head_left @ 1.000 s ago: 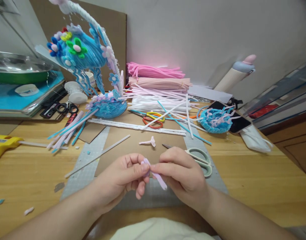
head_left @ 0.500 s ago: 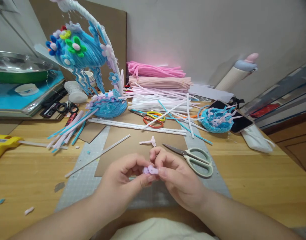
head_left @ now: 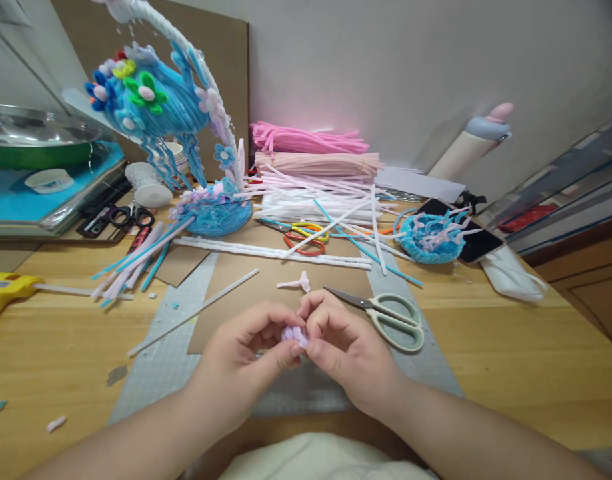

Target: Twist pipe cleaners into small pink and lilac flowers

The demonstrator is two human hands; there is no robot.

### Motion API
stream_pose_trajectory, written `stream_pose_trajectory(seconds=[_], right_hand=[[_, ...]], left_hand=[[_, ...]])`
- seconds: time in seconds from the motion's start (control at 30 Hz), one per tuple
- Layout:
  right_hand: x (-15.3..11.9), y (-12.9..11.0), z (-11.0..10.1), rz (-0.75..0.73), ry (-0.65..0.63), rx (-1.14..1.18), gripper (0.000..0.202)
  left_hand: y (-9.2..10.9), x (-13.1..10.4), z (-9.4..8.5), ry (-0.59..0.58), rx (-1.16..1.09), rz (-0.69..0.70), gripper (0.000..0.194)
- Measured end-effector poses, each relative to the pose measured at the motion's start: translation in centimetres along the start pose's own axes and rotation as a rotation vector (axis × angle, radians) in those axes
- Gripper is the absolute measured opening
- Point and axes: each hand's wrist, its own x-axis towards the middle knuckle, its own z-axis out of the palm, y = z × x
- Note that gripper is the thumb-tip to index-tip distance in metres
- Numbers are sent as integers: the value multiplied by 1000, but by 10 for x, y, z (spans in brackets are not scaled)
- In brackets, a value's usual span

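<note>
Between my two hands is a small lilac piece of bent pipe cleaner [head_left: 295,335], partly covered by the fingers. My left hand [head_left: 253,350] pinches it from the left with thumb and forefinger. From the other side my right hand [head_left: 349,350] grips its right end, fingers curled. Just beyond the fingertips, a small pale pink pipe-cleaner piece [head_left: 303,283] with a short stem lies on the cardboard sheet [head_left: 226,313]. Scissors with pale green handles [head_left: 399,323] rest to the right of my right hand, blades pointing left. A thin glue stick [head_left: 206,303] lies at the left.
A blue pipe-cleaner flower ornament [head_left: 161,100] stands at back left. Bundled pipe cleaners [head_left: 316,163] are stacked against the wall. Orange-and-yellow-handled scissors [head_left: 306,243] lie in front of them. At right sits a round blue woven piece [head_left: 429,248] by a phone; a yellow glue gun [head_left: 9,290] is far left.
The lilac piece has turned and folded into a more compact shape between my fingers. My right thumb has shifted slightly left. The view has moved a little.
</note>
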Motion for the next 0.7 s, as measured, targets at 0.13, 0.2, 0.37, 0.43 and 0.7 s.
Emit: stream_pose_trajectory(seconds=[0.13, 0.2, 0.37, 0.43, 0.7], right_hand=[[-2, -3, 0, -29, 17, -45, 15], [-2, -4, 0, -43, 32, -60, 13], [0, -2, 1, 7, 61, 13, 15], [1, -1, 2, 34, 84, 52, 15], [5, -3, 3, 12, 144, -58, 16]], left_hand=[[0, 1, -2, 7, 4, -3, 7], [0, 1, -2, -4, -2, -2, 5], [2, -1, -1, -13, 63, 94, 6], [2, -2, -1, -20, 137, 159, 9], [-2, -2, -5, -45, 292, 277, 14]])
